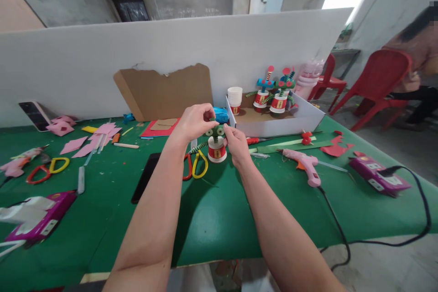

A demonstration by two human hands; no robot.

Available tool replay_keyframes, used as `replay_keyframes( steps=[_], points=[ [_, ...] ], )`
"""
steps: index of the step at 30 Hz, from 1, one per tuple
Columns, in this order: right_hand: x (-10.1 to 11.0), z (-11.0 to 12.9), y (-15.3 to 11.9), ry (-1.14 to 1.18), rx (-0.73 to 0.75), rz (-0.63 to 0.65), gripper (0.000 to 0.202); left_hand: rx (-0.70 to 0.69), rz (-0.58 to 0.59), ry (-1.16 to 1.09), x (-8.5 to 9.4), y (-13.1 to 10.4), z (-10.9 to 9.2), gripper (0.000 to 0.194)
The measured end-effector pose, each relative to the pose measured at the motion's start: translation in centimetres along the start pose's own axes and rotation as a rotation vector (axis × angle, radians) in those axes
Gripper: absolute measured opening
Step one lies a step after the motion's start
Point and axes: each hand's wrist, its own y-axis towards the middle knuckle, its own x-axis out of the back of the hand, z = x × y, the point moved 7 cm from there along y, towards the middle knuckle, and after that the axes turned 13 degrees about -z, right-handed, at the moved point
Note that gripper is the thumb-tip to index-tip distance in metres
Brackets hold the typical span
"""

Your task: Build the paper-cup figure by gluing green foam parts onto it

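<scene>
A small paper-cup figure stands upright on the green table in front of me. It has an upturned red and white cup for a body, a coiled green neck, a coiled arm, and a green rolled-paper head with pale round eyes. My left hand is closed in a pinch at the top of the head; whatever is between its fingertips is too small to make out. With thumb and finger, my right hand grips the head's right end. Scissors with red and yellow handles lie beside the cup, partly behind my left forearm.
A white box at the back holds finished-looking cup figures and stacked paper cups. To the right lie a pink glue gun and purple power strip. A black phone and pink paper pieces are left.
</scene>
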Motion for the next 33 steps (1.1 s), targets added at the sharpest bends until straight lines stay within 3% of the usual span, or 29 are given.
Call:
replay_keyframes(
  steps=[33],
  points=[
    [-0.07,0.06,-0.11,0.036,-0.012,0.012,0.050,0.003,0.067,-0.029,-0.57,-0.19,0.29,0.015]
  ],
)
